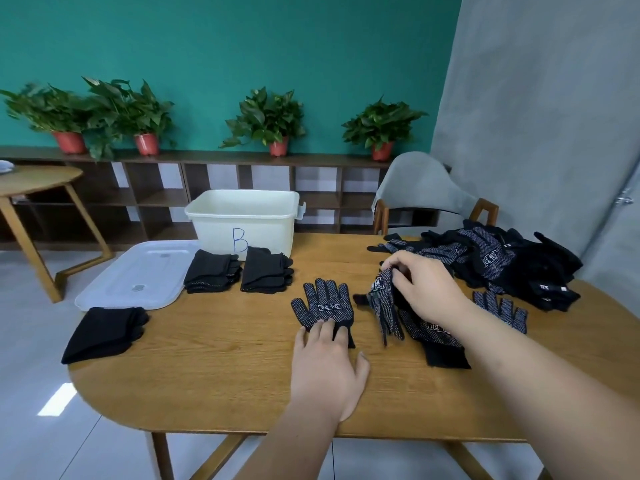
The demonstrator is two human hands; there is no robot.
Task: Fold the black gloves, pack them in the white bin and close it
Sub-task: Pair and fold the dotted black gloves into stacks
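Pressing the cuff of the flat glove (323,304) with straight fingers, your left hand (325,365) could skew it by sliding. Your right hand (424,289) pinches a second glove (381,303), perhaps by one edge; it may slip. The flat glove lies mid-table, long axis running away from you, fingers toward the white bin (221,223).

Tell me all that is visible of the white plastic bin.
The white plastic bin is rectangular, lidless, with a thick rim and a clip on its right end. A blue B marks its front wall. It stands upright at the far side of the wooden table, behind a stack of folded black gloves.
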